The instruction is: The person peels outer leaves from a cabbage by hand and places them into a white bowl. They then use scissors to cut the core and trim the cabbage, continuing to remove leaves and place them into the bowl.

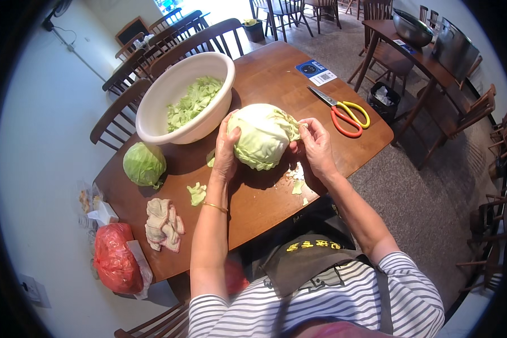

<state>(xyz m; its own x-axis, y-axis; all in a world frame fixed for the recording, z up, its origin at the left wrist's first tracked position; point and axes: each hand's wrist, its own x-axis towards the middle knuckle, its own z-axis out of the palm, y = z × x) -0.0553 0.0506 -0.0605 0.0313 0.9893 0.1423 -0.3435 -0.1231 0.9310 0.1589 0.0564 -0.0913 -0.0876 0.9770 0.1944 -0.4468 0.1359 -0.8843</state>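
Note:
A large pale green cabbage is held above the wooden table. My left hand grips its left side, the thumb lying against the leaves. At its right side my right hand pinches the crumpled edge of a loose outer leaf. Up and to the left stands a big white plastic basin with torn cabbage pieces inside. A second, whole cabbage rests on the table below the basin. Leaf scraps lie beside my left forearm, and more scraps lie below my right hand.
Scissors with red and yellow handles lie at the right, near a printed card. Crumpled cloth gloves and a full red plastic bag are at the left. Wooden chairs stand along the far side; a lined bin is on the floor.

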